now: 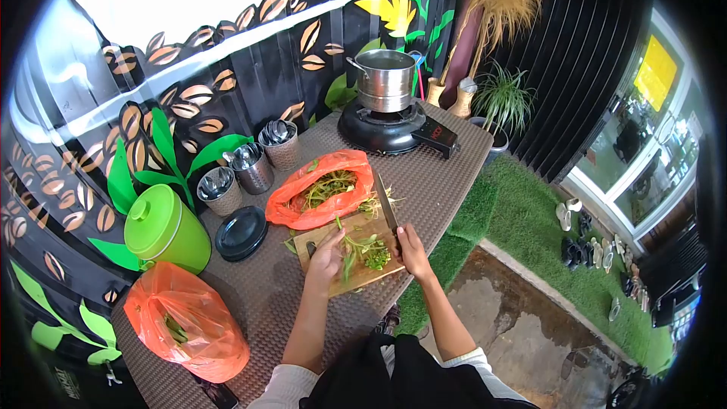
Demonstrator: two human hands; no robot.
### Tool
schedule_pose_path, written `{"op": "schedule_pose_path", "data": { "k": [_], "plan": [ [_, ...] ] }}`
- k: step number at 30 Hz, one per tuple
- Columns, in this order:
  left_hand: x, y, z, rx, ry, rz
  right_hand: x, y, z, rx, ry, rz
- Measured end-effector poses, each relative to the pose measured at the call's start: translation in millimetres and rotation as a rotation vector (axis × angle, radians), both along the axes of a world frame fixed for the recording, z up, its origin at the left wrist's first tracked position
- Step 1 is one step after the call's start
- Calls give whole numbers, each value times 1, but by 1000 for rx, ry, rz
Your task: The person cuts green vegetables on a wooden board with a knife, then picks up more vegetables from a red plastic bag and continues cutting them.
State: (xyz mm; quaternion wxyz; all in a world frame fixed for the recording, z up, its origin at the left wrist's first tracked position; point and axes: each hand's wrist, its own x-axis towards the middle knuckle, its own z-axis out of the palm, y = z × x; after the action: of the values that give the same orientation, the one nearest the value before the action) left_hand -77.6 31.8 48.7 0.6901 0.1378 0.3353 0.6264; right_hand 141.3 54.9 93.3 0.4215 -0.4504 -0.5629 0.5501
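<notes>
My right hand [412, 253] is closed around the handle of a knife [385, 198], whose long blade points away from me and up past the board. My left hand [326, 259] pinches a leafy green stem [339, 223] over the left part of the wooden cutting board [356, 282]. On the board between my hands lie loose stems and a small heap of chopped green leaves [376, 257]. Just behind the board, an orange plastic bag [285, 210] stands open, with leafy greens [327, 186] inside.
A metal pot [385, 79] sits on a black gas stove [382, 130] at the far end of the table [284, 310]. Along the wall are cutlery cups [254, 174], black plates [241, 233] and a green bucket [168, 229]. Another orange bag [189, 326] stands near left.
</notes>
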Motion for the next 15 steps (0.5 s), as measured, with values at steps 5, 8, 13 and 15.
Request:
{"op": "schedule_pose_path", "data": {
  "k": [5,8,13,15],
  "plan": [
    [7,5,-3,-124,-95,60,3,-34,28,209,59,144],
    [9,5,-6,-129,-74,76,4,-42,19,245,-62,283],
    [9,6,-15,-36,-64,27,-2,-43,19,305,-297,186],
    [9,2,-12,-41,-69,-10,-2,-43,23,378,-473,142]
  ]
}}
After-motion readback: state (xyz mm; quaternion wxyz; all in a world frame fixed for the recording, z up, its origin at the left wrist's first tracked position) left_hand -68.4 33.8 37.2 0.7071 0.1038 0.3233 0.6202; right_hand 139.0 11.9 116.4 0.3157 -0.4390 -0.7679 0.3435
